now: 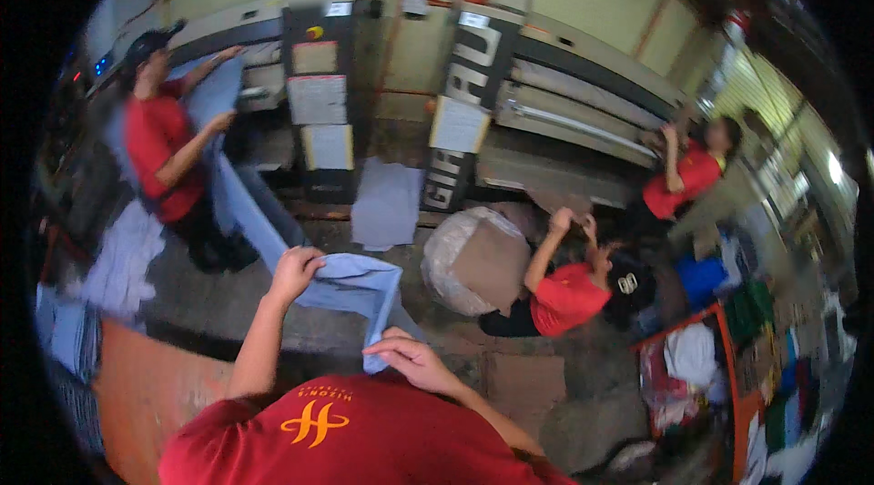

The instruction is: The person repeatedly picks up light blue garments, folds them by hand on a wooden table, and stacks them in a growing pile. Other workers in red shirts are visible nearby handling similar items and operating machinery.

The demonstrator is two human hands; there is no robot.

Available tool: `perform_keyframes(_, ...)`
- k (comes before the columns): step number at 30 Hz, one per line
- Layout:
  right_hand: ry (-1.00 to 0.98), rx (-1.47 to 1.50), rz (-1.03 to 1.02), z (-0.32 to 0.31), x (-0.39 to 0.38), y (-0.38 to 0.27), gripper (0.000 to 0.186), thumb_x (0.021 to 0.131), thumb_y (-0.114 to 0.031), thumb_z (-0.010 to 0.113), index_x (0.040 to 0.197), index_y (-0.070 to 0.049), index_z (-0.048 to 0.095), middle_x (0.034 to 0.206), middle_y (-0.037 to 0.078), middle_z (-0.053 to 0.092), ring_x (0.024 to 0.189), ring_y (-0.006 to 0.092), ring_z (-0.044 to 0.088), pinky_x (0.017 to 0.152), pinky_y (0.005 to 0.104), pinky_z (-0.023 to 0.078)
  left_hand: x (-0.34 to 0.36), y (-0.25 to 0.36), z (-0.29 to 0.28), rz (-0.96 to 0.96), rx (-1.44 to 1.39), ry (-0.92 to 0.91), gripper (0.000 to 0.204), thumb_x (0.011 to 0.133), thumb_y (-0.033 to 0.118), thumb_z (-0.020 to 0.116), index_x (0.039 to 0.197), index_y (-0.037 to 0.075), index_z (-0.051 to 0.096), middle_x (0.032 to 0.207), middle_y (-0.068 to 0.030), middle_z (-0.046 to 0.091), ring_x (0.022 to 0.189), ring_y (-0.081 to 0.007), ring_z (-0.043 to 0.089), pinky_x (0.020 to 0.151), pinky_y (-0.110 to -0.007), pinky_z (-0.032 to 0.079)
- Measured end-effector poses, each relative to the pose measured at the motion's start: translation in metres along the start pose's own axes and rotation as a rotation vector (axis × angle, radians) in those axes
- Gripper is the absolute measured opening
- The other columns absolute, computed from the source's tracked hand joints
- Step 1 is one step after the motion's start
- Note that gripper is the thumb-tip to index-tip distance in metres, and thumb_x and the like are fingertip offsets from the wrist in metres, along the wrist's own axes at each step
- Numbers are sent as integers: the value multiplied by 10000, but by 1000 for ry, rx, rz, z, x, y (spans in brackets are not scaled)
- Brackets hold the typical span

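Note:
A long light blue cloth runs between me and a co-worker in a red shirt at the far left. My left hand is closed on one part of its near end. Lower and further right, my right hand pinches another part, close to my chest. Between my hands the cloth sags in a loose fold. From there it stretches away as a narrow band toward the co-worker, whose hands hold its other end up in front of a machine.
Two large roller machines stand along the back wall. A crouching person handles brown cloth beside a plastic-wrapped bundle. Another person stands at the right machine. Folded blue cloths lie left of an orange-brown tabletop.

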State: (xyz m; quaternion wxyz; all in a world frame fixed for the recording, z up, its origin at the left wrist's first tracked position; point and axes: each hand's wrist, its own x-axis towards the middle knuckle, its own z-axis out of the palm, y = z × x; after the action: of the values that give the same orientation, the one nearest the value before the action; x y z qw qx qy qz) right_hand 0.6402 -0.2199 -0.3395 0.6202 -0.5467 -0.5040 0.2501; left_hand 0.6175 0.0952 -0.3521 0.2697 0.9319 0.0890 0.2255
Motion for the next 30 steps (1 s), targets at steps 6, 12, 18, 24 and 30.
perform_keyframes(6,-82,-24,31,0,-3,-14,400,880,18,499,1267,-59,561,1002,73,519,928,170,511,819,261,406,-19,1,19,-67,-15,-42,167,809,200,661,876,50,695,771,-156,633,805,-344,598,734,-435,455)
perform_keyframes(12,-86,-565,65,-1,-3,-6,323,837,-23,583,1147,-87,642,1059,124,585,922,261,560,813,340,462,-28,5,25,29,11,-123,159,807,180,662,886,47,700,802,-163,644,787,-344,603,718,-424,463)
perform_keyframes(18,48,-781,-318,-4,6,-9,198,739,-41,603,931,-82,625,969,82,580,1002,265,548,1031,452,359,-38,13,21,-89,-3,-122,172,803,185,665,891,41,698,796,-163,645,807,-337,608,726,-413,467)
perform_keyframes(24,-191,-826,-228,0,10,-11,185,787,-57,607,969,-85,616,903,59,583,967,232,555,959,420,397,-56,27,39,133,-13,-162,162,819,183,659,888,39,690,827,-142,655,836,-334,607,763,-416,465)
perform_keyframes(30,-181,-782,-168,8,-10,-10,180,819,-65,567,993,-88,602,908,78,577,900,277,585,758,400,485,-88,29,35,97,46,-200,177,835,229,645,915,78,692,884,-102,676,883,-307,613,807,-416,448)
